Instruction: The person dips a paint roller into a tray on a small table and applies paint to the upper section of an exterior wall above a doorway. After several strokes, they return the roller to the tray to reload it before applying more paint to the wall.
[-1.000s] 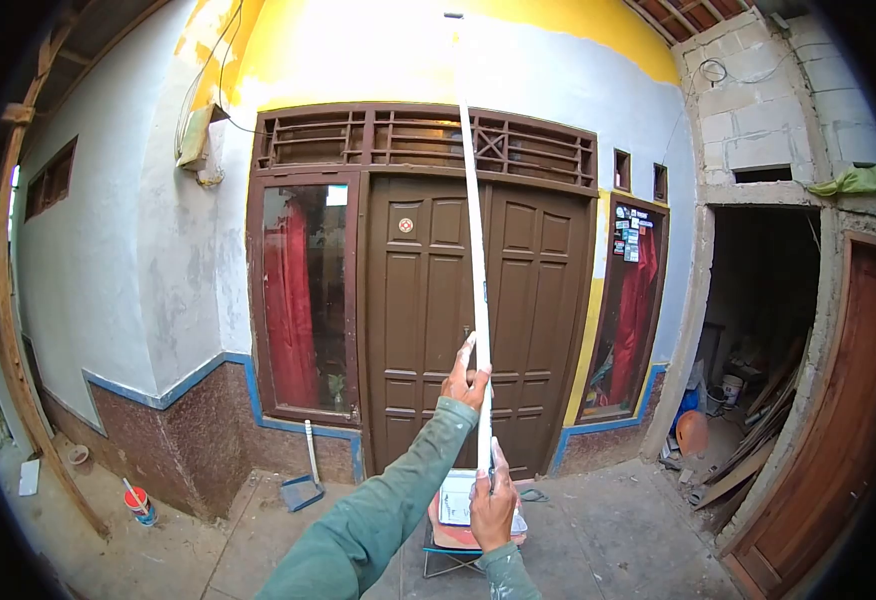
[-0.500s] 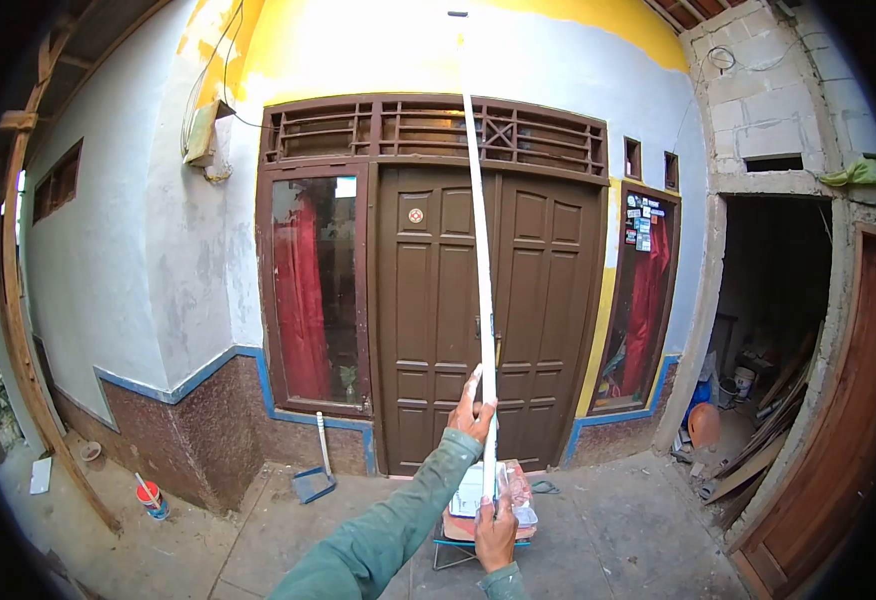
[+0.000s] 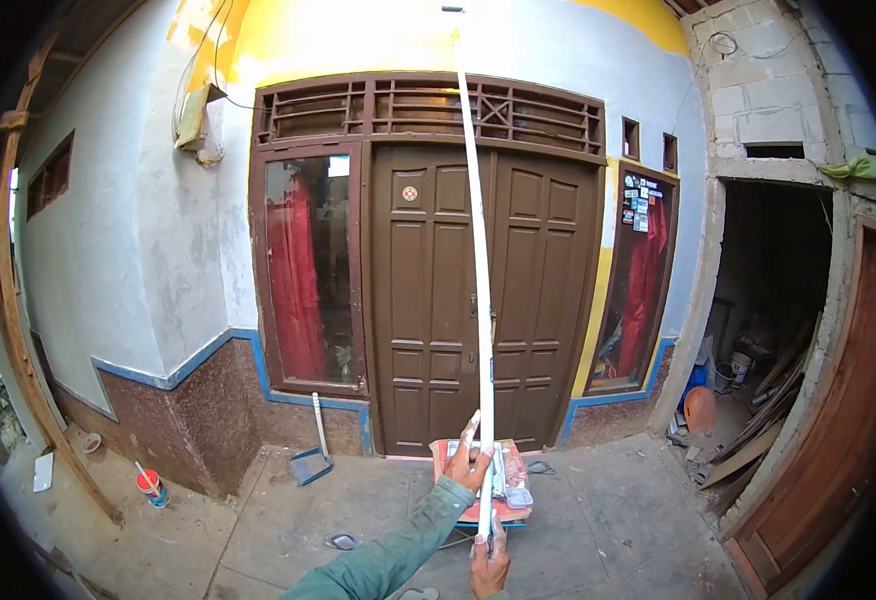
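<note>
A long white pole [image 3: 482, 270] rises from my hands up in front of the brown double door [image 3: 433, 290], its far end against the bright upper wall. My left hand [image 3: 468, 462] is closed round the pole, with one finger pointing up along it. Lower down, my right hand [image 3: 490, 566] grips the pole close to its bottom end. Just behind the pole is a low stand with a reddish top [image 3: 513, 514], bearing a tray and other items. The pole's tip is hard to make out in the glare.
A blue dustpan [image 3: 311, 466] with a white handle lies by the wall, left of the door. Farther left is a red paint bucket [image 3: 152, 485]. Sandals [image 3: 341, 541] lie on the floor. Wooden planks [image 3: 748, 460] lean in the doorway at right.
The view has tilted down slightly, so the door appears higher. Both my hands and the pole sit lower relative to the door, and more of the stand shows.
</note>
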Demonstrator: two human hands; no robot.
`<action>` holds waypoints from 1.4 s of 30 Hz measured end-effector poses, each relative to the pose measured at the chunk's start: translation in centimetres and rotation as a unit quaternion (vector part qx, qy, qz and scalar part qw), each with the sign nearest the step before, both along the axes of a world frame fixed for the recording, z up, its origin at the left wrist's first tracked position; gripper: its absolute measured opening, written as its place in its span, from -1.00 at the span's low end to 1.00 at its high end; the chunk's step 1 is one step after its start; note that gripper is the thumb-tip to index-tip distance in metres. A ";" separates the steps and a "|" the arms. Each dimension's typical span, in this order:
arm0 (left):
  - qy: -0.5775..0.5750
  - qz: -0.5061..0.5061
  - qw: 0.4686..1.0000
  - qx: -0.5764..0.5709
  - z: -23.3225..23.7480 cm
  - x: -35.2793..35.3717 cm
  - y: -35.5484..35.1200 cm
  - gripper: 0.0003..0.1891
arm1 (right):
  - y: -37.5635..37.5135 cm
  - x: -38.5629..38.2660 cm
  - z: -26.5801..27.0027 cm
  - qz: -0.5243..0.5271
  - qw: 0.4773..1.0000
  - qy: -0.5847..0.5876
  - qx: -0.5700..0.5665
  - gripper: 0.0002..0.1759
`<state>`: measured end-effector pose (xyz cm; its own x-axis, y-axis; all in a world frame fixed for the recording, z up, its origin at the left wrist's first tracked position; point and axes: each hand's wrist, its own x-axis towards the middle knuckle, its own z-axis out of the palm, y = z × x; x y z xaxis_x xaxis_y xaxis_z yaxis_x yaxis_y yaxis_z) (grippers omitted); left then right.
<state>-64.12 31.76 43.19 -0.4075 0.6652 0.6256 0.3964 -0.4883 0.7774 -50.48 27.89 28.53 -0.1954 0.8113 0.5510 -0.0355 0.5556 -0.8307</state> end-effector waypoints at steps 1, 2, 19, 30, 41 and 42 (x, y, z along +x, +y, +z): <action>0.007 0.007 1.000 -0.006 1.2 0.2 -0.3 -0.31 | 0.0 0.3 1.4 -0.002 1.000 -0.001 0.000 -0.53; 0.007 0.005 1.000 -0.006 2.0 0.1 0.0 -0.31 | 0.0 0.4 3.3 0.005 1.000 -0.015 0.015 -0.49; 0.038 0.009 0.994 0.102 17.6 -5.0 6.6 -0.30 | 5.6 -4.6 19.7 0.014 0.992 0.038 0.117 -0.47; 0.007 0.006 0.997 0.071 15.3 -4.7 6.1 -0.31 | 4.5 -3.6 18.9 0.025 0.995 0.025 0.095 -0.46; 0.011 0.014 1.000 -0.005 7.3 -2.4 3.8 -0.29 | 1.8 0.1 12.6 0.038 0.999 -0.019 0.029 -0.46; -0.001 0.010 1.000 -0.023 6.8 -2.0 3.4 -0.27 | 1.4 0.4 12.1 0.032 0.999 -0.016 0.039 -0.46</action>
<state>-66.16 35.19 49.96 -0.4229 0.6850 0.5932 0.4037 -0.4437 0.8001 -50.04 29.32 40.63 -0.2640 0.7518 0.6042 -0.0461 0.6159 -0.7865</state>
